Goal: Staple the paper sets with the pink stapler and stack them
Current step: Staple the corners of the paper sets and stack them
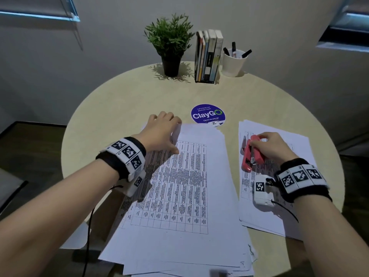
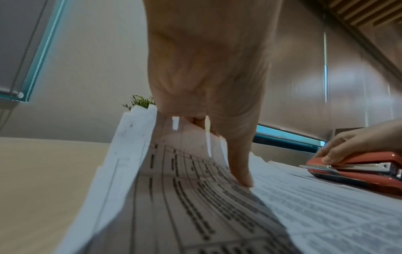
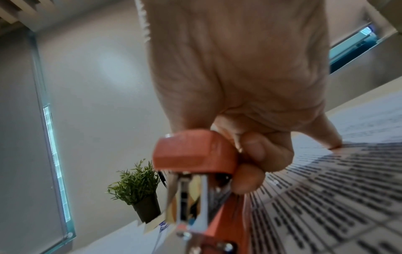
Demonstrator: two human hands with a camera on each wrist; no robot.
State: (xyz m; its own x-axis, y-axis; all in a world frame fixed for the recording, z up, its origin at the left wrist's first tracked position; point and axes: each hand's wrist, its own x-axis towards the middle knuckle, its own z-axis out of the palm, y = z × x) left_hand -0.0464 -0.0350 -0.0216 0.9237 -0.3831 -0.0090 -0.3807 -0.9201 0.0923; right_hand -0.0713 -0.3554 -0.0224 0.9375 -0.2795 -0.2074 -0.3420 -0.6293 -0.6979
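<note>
Head view: left hand (image 1: 163, 132) pinches far left corner of middle pile (image 1: 179, 186), thumb on top sheet. Right hand (image 1: 272, 145) curled round stapler (image 1: 252, 153), which lies on right stack (image 1: 279, 196). Table (image 1: 119, 100) round; plant (image 1: 169, 43), books (image 1: 208, 56), cup (image 1: 233, 60) at far edge.

Left wrist view: fingers (image 2: 191, 118) lift sheet edges, thumb (image 2: 241, 163) presses page (print blurred). Stapler (image 2: 356, 170) at right.

Right wrist view: fingers (image 3: 261, 154) wrap stapler (image 3: 195, 154) top, little finger touches paper (image 3: 337, 197).
</note>
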